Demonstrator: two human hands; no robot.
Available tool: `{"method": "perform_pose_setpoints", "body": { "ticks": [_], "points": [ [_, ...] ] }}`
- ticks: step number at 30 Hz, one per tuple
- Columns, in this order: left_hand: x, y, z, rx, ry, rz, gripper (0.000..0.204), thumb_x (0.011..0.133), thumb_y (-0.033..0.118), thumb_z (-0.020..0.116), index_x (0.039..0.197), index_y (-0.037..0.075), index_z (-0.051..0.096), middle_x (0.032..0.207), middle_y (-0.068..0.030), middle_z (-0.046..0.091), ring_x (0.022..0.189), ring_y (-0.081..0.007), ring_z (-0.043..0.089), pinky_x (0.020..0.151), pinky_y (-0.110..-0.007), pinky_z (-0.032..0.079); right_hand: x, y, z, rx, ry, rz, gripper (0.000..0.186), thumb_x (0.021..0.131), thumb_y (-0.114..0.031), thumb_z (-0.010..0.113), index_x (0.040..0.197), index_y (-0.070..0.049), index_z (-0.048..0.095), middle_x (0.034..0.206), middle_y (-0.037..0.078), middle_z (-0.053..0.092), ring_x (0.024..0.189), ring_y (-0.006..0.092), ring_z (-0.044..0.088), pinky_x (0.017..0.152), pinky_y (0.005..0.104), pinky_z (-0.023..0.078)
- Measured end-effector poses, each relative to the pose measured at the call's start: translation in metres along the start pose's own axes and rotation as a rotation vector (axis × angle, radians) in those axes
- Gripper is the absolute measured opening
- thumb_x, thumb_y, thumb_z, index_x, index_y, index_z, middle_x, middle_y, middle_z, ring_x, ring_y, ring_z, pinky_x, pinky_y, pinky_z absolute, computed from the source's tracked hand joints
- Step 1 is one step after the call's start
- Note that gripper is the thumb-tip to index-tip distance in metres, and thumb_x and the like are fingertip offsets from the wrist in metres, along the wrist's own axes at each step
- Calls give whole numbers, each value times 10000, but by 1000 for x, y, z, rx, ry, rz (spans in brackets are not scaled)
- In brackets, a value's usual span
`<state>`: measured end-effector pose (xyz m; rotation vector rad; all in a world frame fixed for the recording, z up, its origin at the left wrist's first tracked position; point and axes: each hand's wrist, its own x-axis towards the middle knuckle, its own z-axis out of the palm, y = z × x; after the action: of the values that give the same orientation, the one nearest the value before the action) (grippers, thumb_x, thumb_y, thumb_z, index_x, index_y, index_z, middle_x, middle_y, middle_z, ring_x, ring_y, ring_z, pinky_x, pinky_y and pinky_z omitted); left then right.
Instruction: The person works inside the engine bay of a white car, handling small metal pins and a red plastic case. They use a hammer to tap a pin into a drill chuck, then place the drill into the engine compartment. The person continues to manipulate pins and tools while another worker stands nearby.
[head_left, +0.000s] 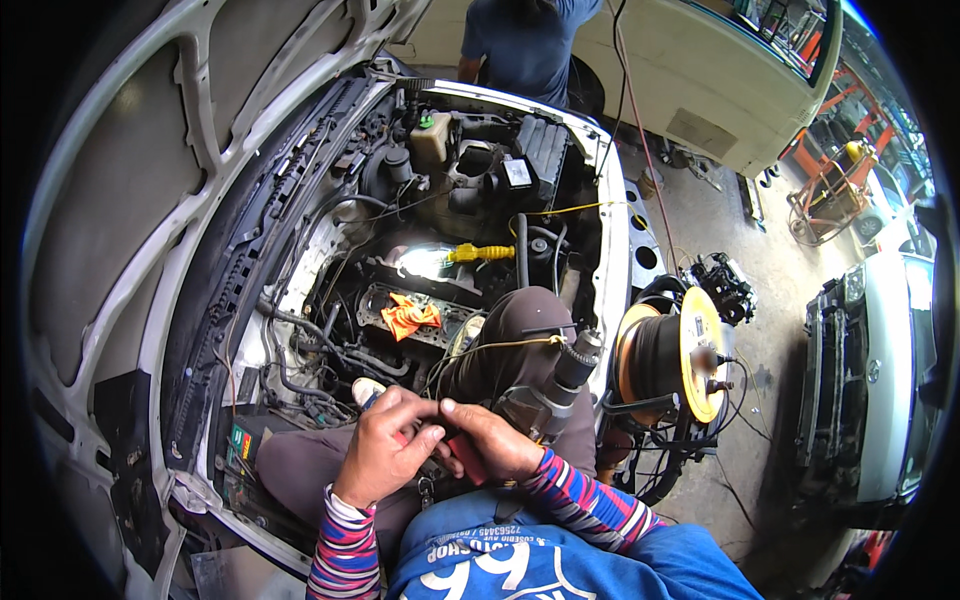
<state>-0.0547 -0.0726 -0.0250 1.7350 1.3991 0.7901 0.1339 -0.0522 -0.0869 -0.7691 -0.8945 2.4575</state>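
Both hands meet over my lap: my left hand [385,450] pinches a small part, hidden by curled fingers [425,432]; my right hand [490,440] grips a red-handled tool [466,458]. At one o'clock, touching my knee, stands a grey metal cylinder [560,385]. At twelve, an orange rag [410,316] lies in the engine bay [330,300].

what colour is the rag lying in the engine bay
Orange rag, seen in the head view.

Orange rag [410,317] in the engine bay; cable reel [680,355] beside car; lit work lamp [425,262].
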Motion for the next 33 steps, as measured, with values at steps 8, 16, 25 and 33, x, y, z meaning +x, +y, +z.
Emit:
{"method": "perform_pose_setpoints", "body": {
  "ticks": [8, 16, 25, 33],
  "points": [
    [-6, -5, 4, -28, 45, -46, 326, 910, 143, 723, 1190, -9, 655, 997, -111, 634, 696, -152, 600, 643, -296, 497, 8, 5, -1, 164, 132, 66, 464, 1070, -474, 422, 907, -71, 585, 638, 50, 571, 470, 158, 544, 400, 292, 438],
    [-23, -10, 35, -251, -133, -315, 387, 959, 311, 732, 1122, -18, 609, 933, -40, 646, 877, -62, 567, 741, -256, 483, 17, 9, -7, 442, 112, -357, 338, 1056, -304, 478, 1266, -44, 528, 912, 99, 579, 789, 201, 592, 749, 348, 528],
    [-30, -6, 33, -52, 137, -331, 229, 849, 153, 810, 905, 5, 643, 733, -80, 674, 593, -154, 619, 553, -335, 490, 22, 7, -4, 595, 212, -301, 421, 1087, -370, 441, 1302, -16, 517, 1146, 176, 646, 1041, 293, 650, 984, 456, 529],
    [-25, 30, 20, 340, 303, -65, 251, 758, 70, 833, 865, 20, 611, 721, -44, 624, 551, -127, 503, 510, -287, 447, 25, 8, -9, 749, 173, -270, 346, 1092, -312, 446, 1219, -4, 540, 1139, 192, 651, 1093, 353, 662, 996, 494, 549]
  ]
}}
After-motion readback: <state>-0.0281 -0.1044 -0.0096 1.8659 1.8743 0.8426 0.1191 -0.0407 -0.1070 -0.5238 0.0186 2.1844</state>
